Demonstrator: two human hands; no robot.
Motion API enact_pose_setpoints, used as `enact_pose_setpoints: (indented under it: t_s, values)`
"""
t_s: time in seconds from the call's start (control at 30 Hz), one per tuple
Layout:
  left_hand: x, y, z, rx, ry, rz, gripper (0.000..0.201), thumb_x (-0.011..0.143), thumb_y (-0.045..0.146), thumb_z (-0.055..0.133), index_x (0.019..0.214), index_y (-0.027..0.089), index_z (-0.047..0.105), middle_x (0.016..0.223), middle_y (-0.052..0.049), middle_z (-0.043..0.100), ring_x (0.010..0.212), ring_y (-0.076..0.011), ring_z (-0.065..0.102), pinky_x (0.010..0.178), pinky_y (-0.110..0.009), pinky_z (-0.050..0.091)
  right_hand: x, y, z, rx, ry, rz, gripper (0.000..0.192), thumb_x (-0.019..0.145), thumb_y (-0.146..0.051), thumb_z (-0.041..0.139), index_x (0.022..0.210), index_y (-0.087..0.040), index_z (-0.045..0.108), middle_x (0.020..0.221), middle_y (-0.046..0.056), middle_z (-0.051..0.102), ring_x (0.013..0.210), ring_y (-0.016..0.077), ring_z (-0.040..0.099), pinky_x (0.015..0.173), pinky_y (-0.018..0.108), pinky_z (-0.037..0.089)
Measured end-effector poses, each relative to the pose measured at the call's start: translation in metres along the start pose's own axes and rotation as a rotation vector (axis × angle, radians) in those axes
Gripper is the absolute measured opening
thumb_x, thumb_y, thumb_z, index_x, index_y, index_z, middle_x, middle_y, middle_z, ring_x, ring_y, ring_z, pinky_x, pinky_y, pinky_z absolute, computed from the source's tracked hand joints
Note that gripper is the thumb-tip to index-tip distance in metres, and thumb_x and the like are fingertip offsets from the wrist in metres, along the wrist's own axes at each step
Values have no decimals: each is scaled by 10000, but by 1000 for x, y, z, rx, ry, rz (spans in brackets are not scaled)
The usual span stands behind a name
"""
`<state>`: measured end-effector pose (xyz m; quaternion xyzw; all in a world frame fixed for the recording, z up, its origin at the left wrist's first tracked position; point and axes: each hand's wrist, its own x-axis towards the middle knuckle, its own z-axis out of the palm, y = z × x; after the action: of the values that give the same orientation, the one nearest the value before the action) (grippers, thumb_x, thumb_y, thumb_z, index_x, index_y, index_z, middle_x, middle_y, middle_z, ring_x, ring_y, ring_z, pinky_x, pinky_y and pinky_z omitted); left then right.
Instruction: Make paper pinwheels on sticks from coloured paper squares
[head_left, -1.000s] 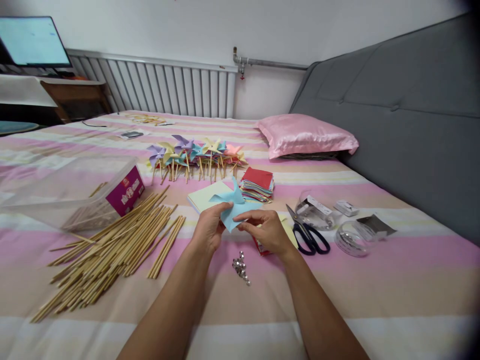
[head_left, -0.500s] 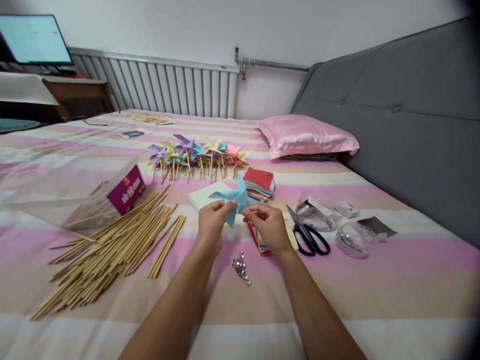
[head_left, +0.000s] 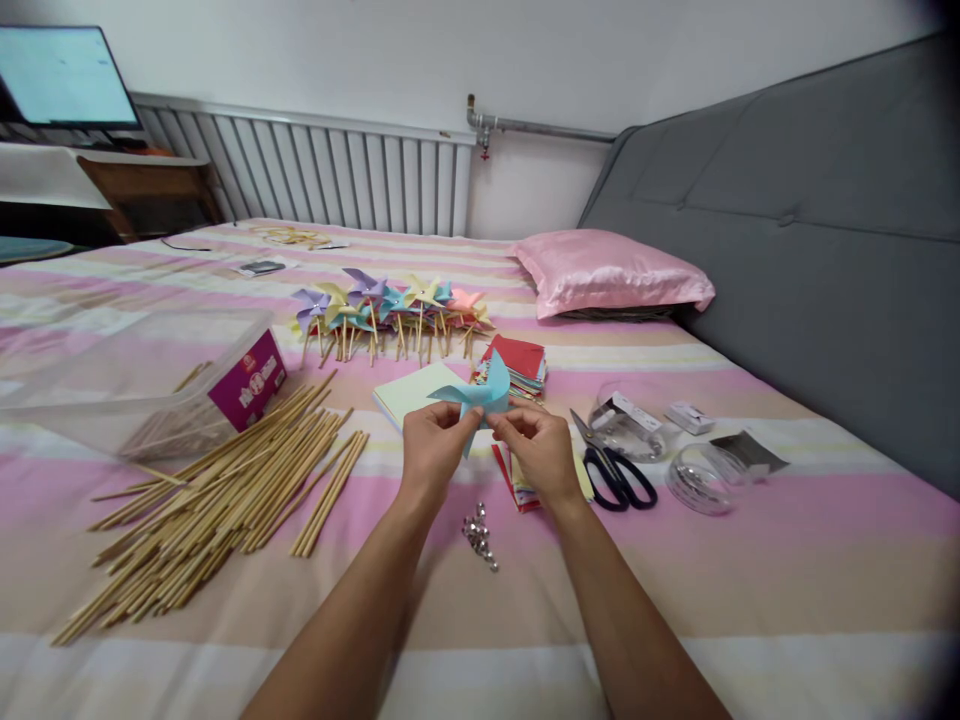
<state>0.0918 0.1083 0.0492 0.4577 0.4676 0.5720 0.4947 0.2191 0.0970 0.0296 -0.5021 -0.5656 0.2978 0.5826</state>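
A light-blue paper pinwheel with folded blades is held up over the bed between my two hands. My left hand pinches its lower left part with thumb and fingers. From the other side, my right hand grips its lower right edge, thumb in front. No stick shows on this pinwheel. Below my hands lies a small heap of shiny silver pins. Behind the pinwheel are a pale paper stack and a stack of red and coloured paper squares. More coloured sheets lie partly under my right hand.
Many wooden sticks spread at left beside a clear plastic box. Finished pinwheels lie farther back. To the right are black-handled scissors and clear round containers. A pink pillow rests by the grey headboard.
The pinwheel has turned and tilted in my hands, its upper blade now leaning right. My right hand's fingers have moved closer to its middle. The view has shifted slightly.
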Motion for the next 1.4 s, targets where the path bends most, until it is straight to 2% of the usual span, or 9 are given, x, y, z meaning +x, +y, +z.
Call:
enact_pose_setpoints:
  t_s: [0.17, 0.37, 0.5, 0.7, 0.9, 1.03, 1.2, 1.33, 1.4]
  values:
    - [-1, 0, 1, 38, -9, 26, 156, 597, 285, 730, 587, 133, 696, 527, -13, 632, 486, -106, 505, 485, -219, 348, 0, 3, 0, 5, 7, -6, 221, 728, -385, 664, 649, -184, 710, 929, 85, 706, 1006, 235, 613, 781, 299, 473]
    - [-2, 2, 1, 96, -9, 73, 142, 618, 269, 718, 564, 142, 685, 519, 5, 622, 481, -102, 500, 479, -218, 347, 1, 2, -1, -29, 2, 0, 202, 723, -383, 678, 616, -213, 703, 693, 49, 704, 1072, 244, 581, 866, 332, 433]
    - [-1, 1, 0, 102, -20, 69, 141, 619, 269, 714, 582, 136, 687, 547, -2, 640, 499, -105, 516, 495, -218, 360, 1, 0, -2, -25, -9, -5, 193, 731, -373, 673, 629, -213, 711, 662, 41, 700, 1067, 241, 582, 884, 340, 426]
    - [0, 0, 1, 3, -15, -1, 166, 586, 283, 724, 599, 122, 685, 576, -25, 660, 518, -113, 535, 501, -213, 362, 0, -3, 0, -13, -6, 8, 241, 711, -399, 677, 653, -170, 722, 783, 76, 708, 942, 240, 633, 712, 294, 496]
    - [4, 6, -4, -62, 82, -59, 161, 554, 270, 715, 547, 124, 647, 499, 15, 595, 465, -84, 465, 477, -207, 327, 0, -4, -1, 29, -14, 30, 261, 711, -393, 677, 697, -134, 710, 1022, 108, 679, 610, 132, 623, 552, 246, 483]
    - [11, 6, -11, -90, 138, -49, 133, 538, 246, 707, 553, 129, 646, 487, 29, 580, 463, -79, 457, 486, -203, 335, 1, -4, -6, 25, 25, 63, 252, 707, -387, 675, 724, -136, 688, 951, 86, 691, 546, 114, 606, 507, 228, 462]
    - [18, 8, -21, -110, 223, -14, 143, 528, 243, 720, 556, 128, 639, 476, 39, 560, 457, -71, 443, 469, -194, 322, 4, -5, -14, 29, 118, 144, 286, 700, -383, 680, 849, -139, 667, 703, 30, 667, 584, 141, 634, 518, 214, 450]
    - [21, 23, -34, -186, 292, 55, 145, 519, 229, 719, 595, 128, 648, 554, 21, 610, 512, -93, 512, 507, -202, 378, 7, -8, -21, 75, 215, 153, 291, 686, -358, 681, 874, -138, 645, 807, 45, 673, 589, 118, 615, 520, 210, 445]
    - [22, 32, -40, -207, 321, 118, 134, 522, 219, 719, 589, 132, 641, 557, 25, 605, 521, -90, 516, 509, -197, 377, 7, -8, -23, 71, 192, 169, 278, 688, -345, 672, 865, -132, 642, 791, 46, 670, 583, 115, 606, 521, 212, 443]
